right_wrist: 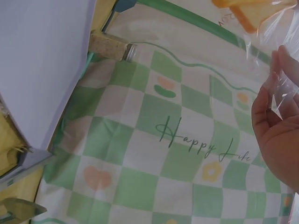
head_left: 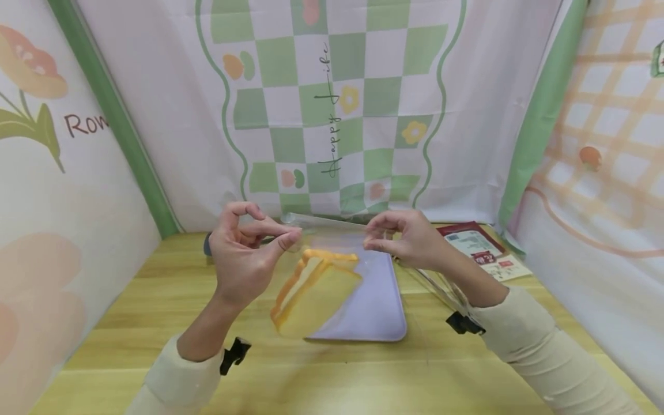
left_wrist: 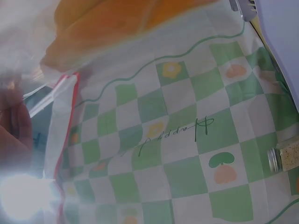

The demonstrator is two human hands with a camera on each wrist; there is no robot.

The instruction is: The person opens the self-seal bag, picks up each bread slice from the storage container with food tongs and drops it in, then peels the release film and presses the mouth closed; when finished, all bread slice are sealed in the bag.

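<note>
Slices of toast bread with brown crusts hang inside a clear plastic bag over the table. My left hand pinches the bag's upper edge on the left between thumb and fingertip. On the other side, my right hand pinches the edge between thumb and fingers. The bread shows blurred at the top of the left wrist view. Thin wrinkled film lies by the fingers in the right wrist view. Behind the bread, a lavender board is partly covered by it.
A dark red and white packet lies at the back right, beyond my right forearm. A small jar of pale grains stands by the board. Checked cloth closes off the back, with printed cloth on both sides.
</note>
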